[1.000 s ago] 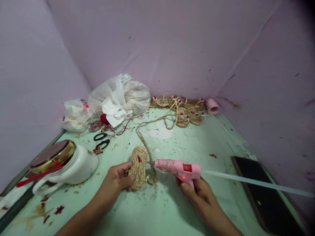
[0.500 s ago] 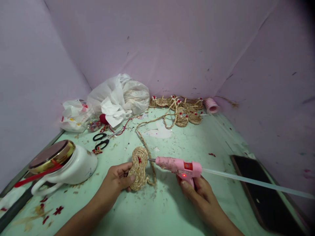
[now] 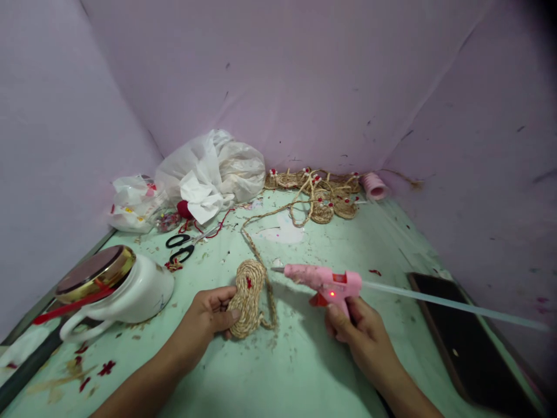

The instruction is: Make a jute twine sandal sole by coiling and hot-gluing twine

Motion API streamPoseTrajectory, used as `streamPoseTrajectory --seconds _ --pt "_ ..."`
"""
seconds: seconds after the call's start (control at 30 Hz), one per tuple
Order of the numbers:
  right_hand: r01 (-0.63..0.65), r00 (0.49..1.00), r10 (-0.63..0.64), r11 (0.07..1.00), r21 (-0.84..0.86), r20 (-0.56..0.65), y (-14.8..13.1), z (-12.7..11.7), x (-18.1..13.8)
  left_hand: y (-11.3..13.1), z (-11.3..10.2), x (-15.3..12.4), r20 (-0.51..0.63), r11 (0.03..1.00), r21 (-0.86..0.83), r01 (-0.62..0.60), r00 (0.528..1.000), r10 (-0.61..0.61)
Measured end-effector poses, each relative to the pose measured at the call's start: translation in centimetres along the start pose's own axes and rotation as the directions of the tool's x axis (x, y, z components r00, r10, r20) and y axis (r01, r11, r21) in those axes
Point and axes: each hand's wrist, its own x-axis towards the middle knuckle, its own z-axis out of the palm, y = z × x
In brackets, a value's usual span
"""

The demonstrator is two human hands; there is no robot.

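Observation:
My left hand (image 3: 214, 318) pinches the lower left edge of a small coiled-rope sole (image 3: 247, 302), shaped like a tiny slipper, with a bit of red thread near its top. A braided rope tail (image 3: 268, 290) runs down along its right side and back toward the far rope pieces. In my right hand (image 3: 357, 331) is a pink hot glue gun (image 3: 322, 280), its light glowing red and its trigger visible. The nozzle points left, a short gap away from the sole. A long clear glue stick (image 3: 418, 298) sticks out of its back end.
Left: a white mug (image 3: 143, 290) with a gold-rimmed lid and red stick, and black-handled scissors (image 3: 181, 247). Behind: white plastic bags (image 3: 213, 162), small rope slippers (image 3: 322, 212) with red and white beads, and a pink spool (image 3: 375, 187). Right: a dark phone (image 3: 461, 331).
The glue gun has moved right and slightly up, its nozzle drawing away from the sole's edge. My left hand and the sole have stayed nearly in place.

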Motion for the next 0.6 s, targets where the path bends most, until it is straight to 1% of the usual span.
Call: streamPoseTrajectory --seconds 0.1,0.17,0.23,0.33,0.43,0.5,0.57,0.6 --pt "-0.086 0.987 0.084 0.996 -0.011 -0.134 -1.2 -1.1 1.4 0.5 0.0 -0.3 -0.061 1.0 0.017 0.024 0.998 -0.023" --pt "-0.119 0.969 0.122 0.993 0.027 -0.214 -1.7 -2.1 2.8 0.9 0.0 -0.5 -0.088 0.998 0.037 0.047 0.995 -0.044" --pt "-0.177 0.954 0.187 0.982 0.063 -0.235 -1.9 -3.1 4.5 1.3 -0.1 -0.7 -0.09 0.996 0.06 0.068 0.994 -0.062" --pt "-0.236 0.941 0.229 0.972 0.0 -0.25 -2.0 -4.8 7.1 1.8 -0.4 -0.9 -0.071 0.993 0.087 0.075 0.995 -0.069" --pt "-0.265 0.928 0.221 0.958 -0.112 -0.3 -2.2 -6.4 8.7 2.1 -0.6 -0.9 -0.074 0.991 0.105 0.082 0.994 -0.074" --pt "-0.277 0.915 0.193 0.939 -0.204 -0.355 -2.7 -6.9 8.9 2.2 -0.7 -0.9 -0.082 0.99 0.109 0.092 0.993 -0.083" --pt "-0.268 0.914 0.11 0.885 -0.38 -0.39 -3.7 -6.1 8.4 2.2 -0.8 -0.8 -0.086 0.99 0.102 0.097 0.992 -0.088" --pt "-0.242 0.928 0.029 0.803 -0.545 -0.37 -4.3 -5.2 8.0 2.2 -0.8 -0.8 -0.088 0.991 0.097 0.095 0.992 -0.087"
